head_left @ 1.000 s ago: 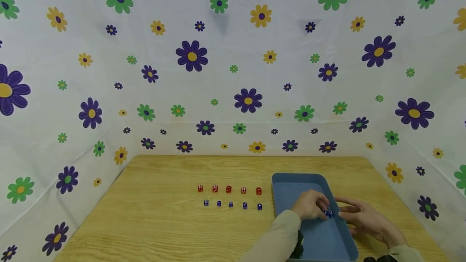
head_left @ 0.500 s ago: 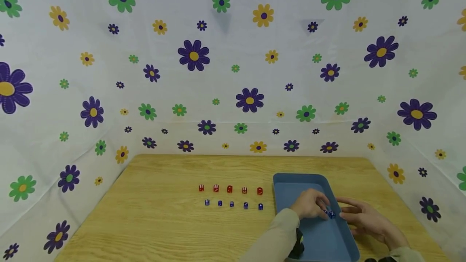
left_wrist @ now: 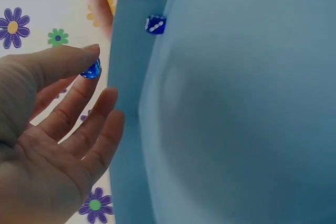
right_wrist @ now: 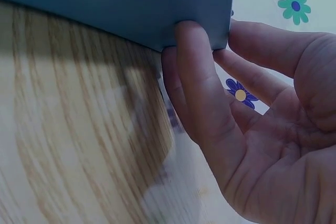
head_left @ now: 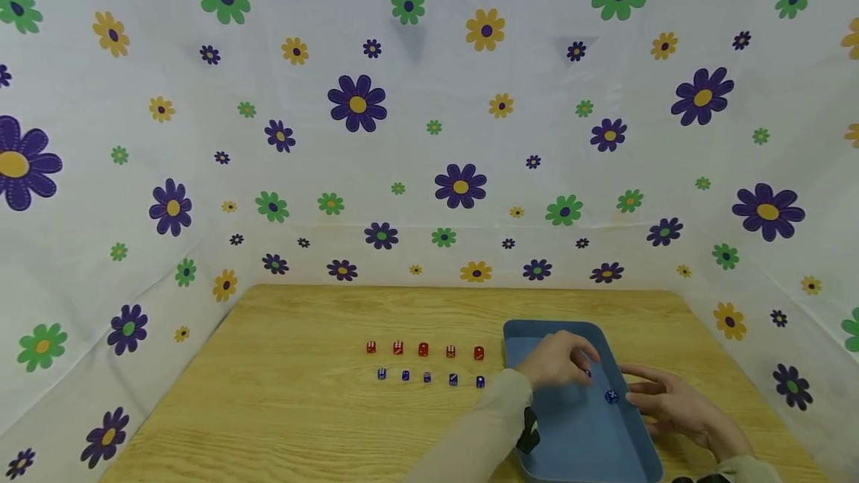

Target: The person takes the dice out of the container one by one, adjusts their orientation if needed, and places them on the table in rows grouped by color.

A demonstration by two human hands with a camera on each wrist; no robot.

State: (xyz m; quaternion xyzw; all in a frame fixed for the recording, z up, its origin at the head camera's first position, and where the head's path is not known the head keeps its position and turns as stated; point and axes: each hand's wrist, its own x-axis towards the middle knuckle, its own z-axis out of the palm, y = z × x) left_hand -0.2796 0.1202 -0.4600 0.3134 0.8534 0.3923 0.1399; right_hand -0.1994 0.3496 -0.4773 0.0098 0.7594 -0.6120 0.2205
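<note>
Over the blue tray, my left hand pinches a blue die between thumb and fingertip; in the head view it is mostly hidden behind the fingers. Another blue die lies in the tray against its right wall. My right hand holds the tray's right side from outside, with fingertips on the wall and the thumb at the rim, as the right wrist view shows. Left of the tray, a row of red dice lies behind a row of blue dice.
The wooden table carries the tray at its right side. A white flower-printed cloth stands behind the table and along both sides.
My left hand has lifted away from the tray's right wall, moving left and back with one blue die. The other blue die stays in the tray. My right hand keeps its place.
</note>
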